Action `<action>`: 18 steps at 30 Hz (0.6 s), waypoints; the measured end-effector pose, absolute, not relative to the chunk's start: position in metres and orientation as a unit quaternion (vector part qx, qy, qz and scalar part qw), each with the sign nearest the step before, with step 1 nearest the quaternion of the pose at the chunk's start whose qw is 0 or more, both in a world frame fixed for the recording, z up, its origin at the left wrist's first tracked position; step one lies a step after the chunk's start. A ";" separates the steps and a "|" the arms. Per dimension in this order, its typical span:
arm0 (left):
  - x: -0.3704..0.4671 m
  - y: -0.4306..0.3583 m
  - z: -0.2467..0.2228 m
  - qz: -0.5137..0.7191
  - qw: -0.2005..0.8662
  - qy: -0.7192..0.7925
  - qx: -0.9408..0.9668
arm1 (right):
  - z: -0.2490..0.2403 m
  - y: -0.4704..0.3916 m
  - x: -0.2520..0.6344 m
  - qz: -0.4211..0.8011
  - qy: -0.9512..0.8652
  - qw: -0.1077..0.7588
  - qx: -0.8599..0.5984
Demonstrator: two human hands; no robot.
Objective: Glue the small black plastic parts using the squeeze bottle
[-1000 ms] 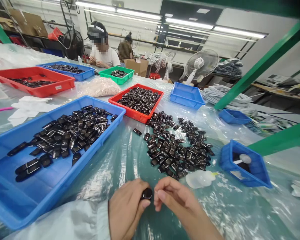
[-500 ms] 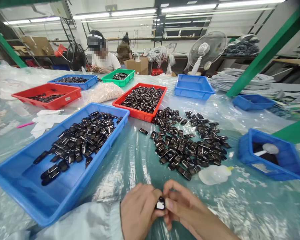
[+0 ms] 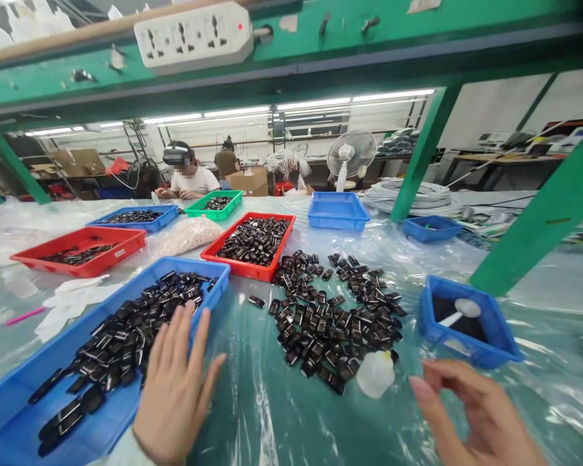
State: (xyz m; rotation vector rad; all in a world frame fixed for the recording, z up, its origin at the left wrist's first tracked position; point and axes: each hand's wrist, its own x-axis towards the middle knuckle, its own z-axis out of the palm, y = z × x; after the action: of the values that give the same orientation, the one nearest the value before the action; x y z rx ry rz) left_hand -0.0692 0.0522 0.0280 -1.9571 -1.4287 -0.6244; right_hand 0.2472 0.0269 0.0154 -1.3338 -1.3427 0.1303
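My left hand [image 3: 175, 382] hovers flat with fingers spread over the near right edge of a big blue tray [image 3: 10, 400] that holds several small black glossy parts [image 3: 126, 330]. It holds nothing. My right hand [image 3: 471, 414] is low at the right, fingers loosely curled and apart, with nothing visible in it. It is nearest to a small white squeeze bottle [image 3: 375, 373] lying on the plastic-covered table. A loose pile of the same black parts [image 3: 330, 317] lies between and beyond my hands.
A red tray of black parts [image 3: 252, 239] and an empty blue tray [image 3: 337, 210] sit further back. A small blue bin with a white spoon [image 3: 466, 323] stands right. Green frame posts [image 3: 529, 220] rise at the right. Another person [image 3: 187, 178] works at the far end.
My hands held one black part together near the table edge. Now they are apart; the left has moved over the blue tray, the right swung right, and the part is out of both.
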 end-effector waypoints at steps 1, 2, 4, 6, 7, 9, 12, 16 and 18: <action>-0.061 0.053 0.018 -0.229 0.304 -0.522 -0.764 | 0.007 0.031 0.254 0.056 -0.564 0.578 -0.587; -0.053 0.053 0.007 -0.222 0.291 -0.504 -0.782 | -0.001 0.035 0.259 0.077 -0.562 0.561 -0.603; -0.036 0.056 -0.012 -0.212 0.243 -0.474 -0.819 | -0.015 0.042 0.263 0.143 -0.578 0.520 -0.612; -0.021 0.065 -0.027 -0.209 0.168 -0.466 -0.843 | -0.023 0.046 0.261 0.225 -0.605 0.465 -0.606; -0.015 0.072 -0.032 -0.214 0.135 -0.476 -0.843 | -0.025 0.046 0.259 0.263 -0.618 0.437 -0.599; -0.006 0.092 -0.040 -0.230 0.100 -0.506 -0.825 | -0.025 0.045 0.255 0.321 -0.633 0.391 -0.586; 0.002 0.125 -0.040 -0.249 0.092 -0.544 -0.796 | -0.021 0.041 0.251 0.342 -0.631 0.384 -0.581; 0.002 0.151 -0.030 -0.247 0.060 -0.573 -0.779 | -0.016 0.033 0.248 0.337 -0.609 0.411 -0.589; 0.001 0.150 -0.025 -0.243 0.037 -0.578 -0.778 | -0.016 0.031 0.247 0.345 -0.602 0.415 -0.588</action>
State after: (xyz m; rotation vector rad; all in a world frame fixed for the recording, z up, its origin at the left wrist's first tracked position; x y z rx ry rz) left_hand 0.0011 0.1498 -0.0246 -2.3892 -1.7726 -0.7468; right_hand 0.2468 0.0312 -0.0158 -1.4781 -1.5123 0.8673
